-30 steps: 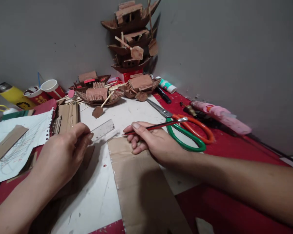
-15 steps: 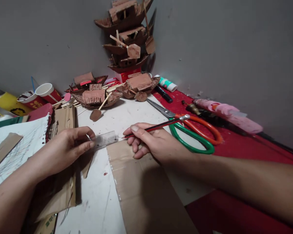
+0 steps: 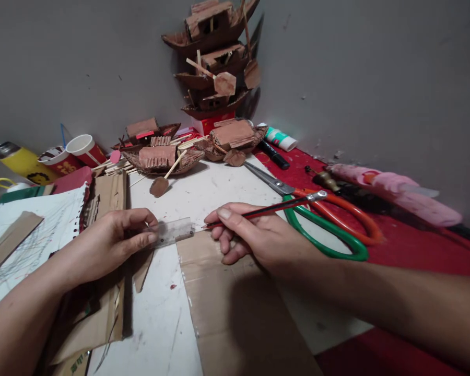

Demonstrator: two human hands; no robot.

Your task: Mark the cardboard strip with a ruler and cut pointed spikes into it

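Between the thumb and fingers of my left hand (image 3: 121, 235) is the near end of a short clear ruler (image 3: 175, 231). The ruler's far end reaches over the top left corner of a brown cardboard sheet (image 3: 215, 292). My right hand (image 3: 250, 232) is closed around a red and black pencil (image 3: 266, 210), its tip pointing left, close beside the ruler's end. The curled lower fingers of that hand rest over the sheet's upper edge. Scissors (image 3: 325, 224) with one green and one orange handle lie just beyond my right wrist.
Several cardboard model boats (image 3: 156, 156) stand at the back, some stacked against the wall. Paper cups (image 3: 86, 150) and a yellow bottle (image 3: 21, 162) are at the back left. Cardboard scraps (image 3: 109, 198) lie left; a black marker (image 3: 273, 154) and pink glue gun (image 3: 395, 193) sit right.
The view has shifted a little, so the objects at the back appear further right. Both hands keep their hold on the ruler and the pencil, with almost no movement.
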